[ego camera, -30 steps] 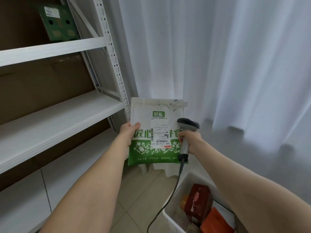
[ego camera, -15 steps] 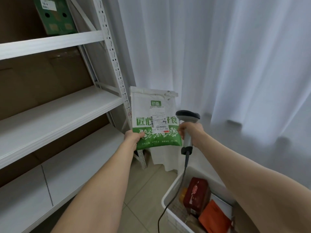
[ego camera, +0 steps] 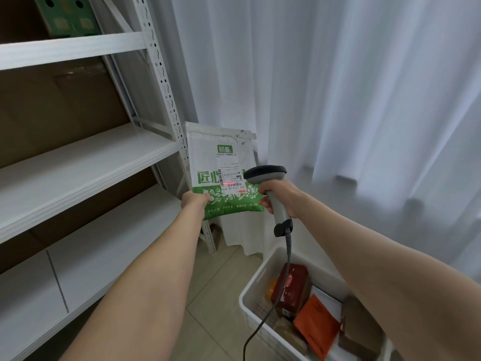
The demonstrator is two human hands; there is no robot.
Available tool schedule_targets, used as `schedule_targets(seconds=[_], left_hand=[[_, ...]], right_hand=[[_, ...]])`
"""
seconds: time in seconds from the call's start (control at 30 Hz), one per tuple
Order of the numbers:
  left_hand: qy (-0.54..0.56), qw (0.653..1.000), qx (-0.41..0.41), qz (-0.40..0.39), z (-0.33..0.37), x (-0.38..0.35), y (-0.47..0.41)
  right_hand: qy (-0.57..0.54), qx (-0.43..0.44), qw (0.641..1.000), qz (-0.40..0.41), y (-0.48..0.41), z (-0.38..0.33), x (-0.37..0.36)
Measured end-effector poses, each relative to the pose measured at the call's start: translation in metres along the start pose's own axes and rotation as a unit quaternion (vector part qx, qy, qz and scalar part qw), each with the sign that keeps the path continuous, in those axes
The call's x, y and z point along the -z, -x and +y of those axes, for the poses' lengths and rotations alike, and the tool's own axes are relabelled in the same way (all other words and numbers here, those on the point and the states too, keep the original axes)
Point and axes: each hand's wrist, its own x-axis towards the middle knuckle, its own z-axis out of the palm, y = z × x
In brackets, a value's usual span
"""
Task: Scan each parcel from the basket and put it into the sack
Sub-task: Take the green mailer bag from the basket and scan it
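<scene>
My left hand [ego camera: 194,204] pinches the lower left corner of a white and green parcel [ego camera: 221,162] and holds it upright in front of me. A white label on the parcel carries a barcode, and a red scan line lies across it. My right hand [ego camera: 279,196] grips the handle of a grey barcode scanner [ego camera: 265,174], whose head points at the label from the right. The scanner's cable hangs down over a white basket [ego camera: 253,285] at the lower right. Several parcels lie in it, among them a dark red one [ego camera: 292,285] and an orange one [ego camera: 316,324]. No sack is clearly in view.
A white metal shelving rack [ego camera: 86,155] fills the left side, with a green box [ego camera: 67,16] on its top shelf. White curtains [ego camera: 338,100] hang behind and to the right. Beige floor tiles [ego camera: 218,295] show between the rack and the basket.
The parcel has moved a little higher and farther from me. The scanner's red line now lies on the label's barcode. My view has tilted slightly, showing more of the basket.
</scene>
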Motion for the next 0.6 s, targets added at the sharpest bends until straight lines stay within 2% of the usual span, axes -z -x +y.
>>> schedule_targets(seconds=[0.6], left_hand=[[0.010,1.000,-0.006,0.003,0.006,0.020,0.008]], right_hand=[[0.042,-0.004,0.999,0.011,0.007,-0.010,-0.017]])
